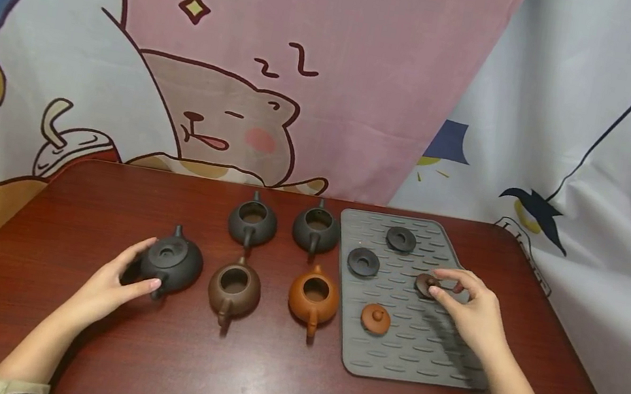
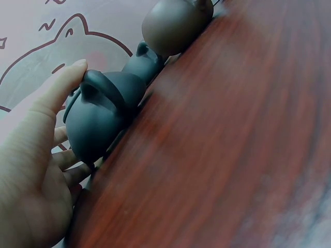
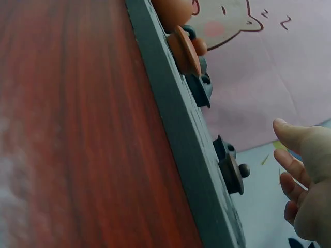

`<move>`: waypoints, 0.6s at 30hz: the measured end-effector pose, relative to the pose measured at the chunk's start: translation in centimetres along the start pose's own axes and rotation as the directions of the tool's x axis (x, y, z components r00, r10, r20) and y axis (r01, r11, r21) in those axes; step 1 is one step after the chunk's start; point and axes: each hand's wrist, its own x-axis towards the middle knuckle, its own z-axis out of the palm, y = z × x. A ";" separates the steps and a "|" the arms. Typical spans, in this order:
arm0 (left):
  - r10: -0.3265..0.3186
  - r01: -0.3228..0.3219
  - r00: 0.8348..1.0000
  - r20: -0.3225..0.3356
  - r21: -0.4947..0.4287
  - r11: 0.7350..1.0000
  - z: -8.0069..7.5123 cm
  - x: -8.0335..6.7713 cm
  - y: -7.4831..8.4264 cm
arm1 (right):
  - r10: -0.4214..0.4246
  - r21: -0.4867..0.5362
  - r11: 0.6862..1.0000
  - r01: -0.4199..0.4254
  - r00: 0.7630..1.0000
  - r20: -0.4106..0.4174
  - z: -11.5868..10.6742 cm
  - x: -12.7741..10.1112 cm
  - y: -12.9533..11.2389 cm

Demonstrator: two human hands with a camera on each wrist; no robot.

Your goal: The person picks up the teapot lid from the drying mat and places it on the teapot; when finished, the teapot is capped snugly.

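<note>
A staged recording corner, not a lived-in room: cartoon-printed cloth backdrops [image 1: 310,72] hang behind a red-brown table [image 1: 261,381] laid with small clay teapots [image 1: 234,289] and a grey mat [image 1: 420,358]

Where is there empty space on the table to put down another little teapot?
The near strip of the dark red wooden table, between both arms, is bare, as is the far-left corner behind the lidded black clay teapot. The grey ribbed silicone mat has room along its near edge. The four open teapots sit crowded mid-table.
</note>
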 end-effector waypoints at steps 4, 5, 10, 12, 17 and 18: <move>-0.001 0.001 1.000 0.001 -0.008 1.000 -0.1 -0.1 0.1 | 0.020 -0.003 1.000 -0.020 0.999 0.026 0.2 0.2 1.0; -0.002 0.002 1.000 0.000 -0.008 1.000 -0.1 -0.1 0.1 | 0.023 0.000 1.000 -0.023 0.999 0.032 0.3 0.3 1.2; -0.004 0.004 1.000 -0.001 0.000 1.000 -0.1 -0.1 0.0 | 0.042 0.013 0.999 -0.042 0.997 0.059 0.9 0.4 2.6; -0.006 0.006 1.000 0.001 -0.001 1.000 0.0 -0.1 0.0 | 0.049 0.015 0.999 -0.050 0.997 0.065 1.1 0.4 3.0; -0.009 0.009 1.000 0.006 -0.008 1.000 -0.1 0.0 0.0 | 0.069 0.015 0.997 -0.070 0.995 0.072 1.3 0.3 3.7; -0.010 0.010 1.000 0.007 -0.007 1.000 -0.1 0.0 0.0 | 0.071 0.015 0.997 -0.072 0.995 0.070 1.4 0.3 3.8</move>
